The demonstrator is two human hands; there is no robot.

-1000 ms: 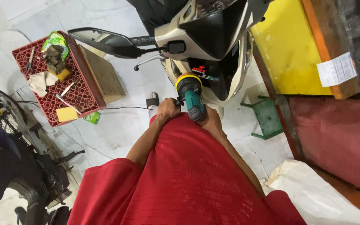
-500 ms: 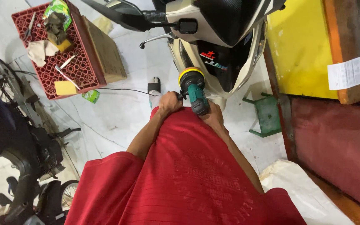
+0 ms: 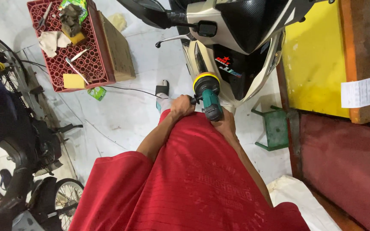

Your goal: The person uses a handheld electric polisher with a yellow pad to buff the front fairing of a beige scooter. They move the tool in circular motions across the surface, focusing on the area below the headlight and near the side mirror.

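A green cordless polisher (image 3: 208,96) with a yellow pad points at the cream and black scooter (image 3: 232,38) in front of me. My left hand (image 3: 180,107) grips the polisher's side handle. My right hand (image 3: 227,124) sits behind the tool's body, mostly hidden by it and by my red shirt, and appears to hold its grip. The yellow pad rests close to the scooter's cream side panel, below a sticker; contact cannot be told.
A red plastic crate (image 3: 71,47) with rags, tools and a yellow sponge stands at upper left on the white floor. Another motorcycle (image 3: 13,141) fills the left edge. A small green stool (image 3: 275,128) is right of the polisher. Yellow and red panels (image 3: 317,55) line the right.
The view has shifted so the crate and scooter sit higher and more to the left in frame. The polisher and both hands keep the same grip near the scooter's panel.
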